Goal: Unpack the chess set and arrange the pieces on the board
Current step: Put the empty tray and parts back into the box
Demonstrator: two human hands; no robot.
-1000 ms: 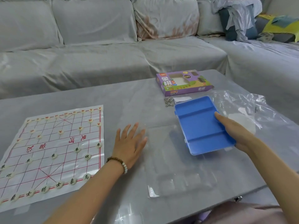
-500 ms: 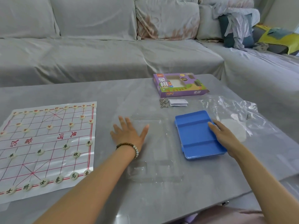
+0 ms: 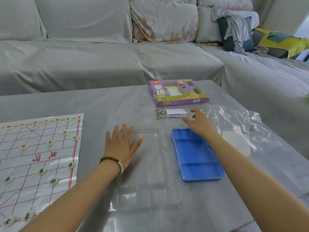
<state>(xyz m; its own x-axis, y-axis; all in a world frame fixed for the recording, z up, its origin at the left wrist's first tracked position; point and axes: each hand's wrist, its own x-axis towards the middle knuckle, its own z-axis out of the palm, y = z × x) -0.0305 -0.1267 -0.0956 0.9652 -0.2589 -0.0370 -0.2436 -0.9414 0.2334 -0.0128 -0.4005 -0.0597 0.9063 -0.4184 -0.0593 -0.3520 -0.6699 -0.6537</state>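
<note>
The paper chess board (image 3: 38, 158) lies at the left of the grey table (image 3: 108, 104), with several round white pieces (image 3: 54, 181) standing on its lines. My left hand (image 3: 121, 144) rests flat and open on the table, at the edge of a clear plastic tray (image 3: 150, 178). A blue plastic case (image 3: 196, 156) lies to the right of that tray. My right hand (image 3: 199, 122) hovers open just past the case's far end, fingers spread, close to a folded white paper (image 3: 175, 112). The purple chess box (image 3: 177, 92) sits behind.
A metal key ring (image 3: 159, 113) lies beside the folded paper. A crumpled clear plastic bag (image 3: 240, 129) spreads over the table's right side. A grey covered sofa (image 3: 100, 61) wraps around the back and right, with cushions and cloths piled at its far right.
My right hand has let go of the blue case and moved forward toward the folded paper. The case now lies flat on the table. My left hand has hardly moved.
</note>
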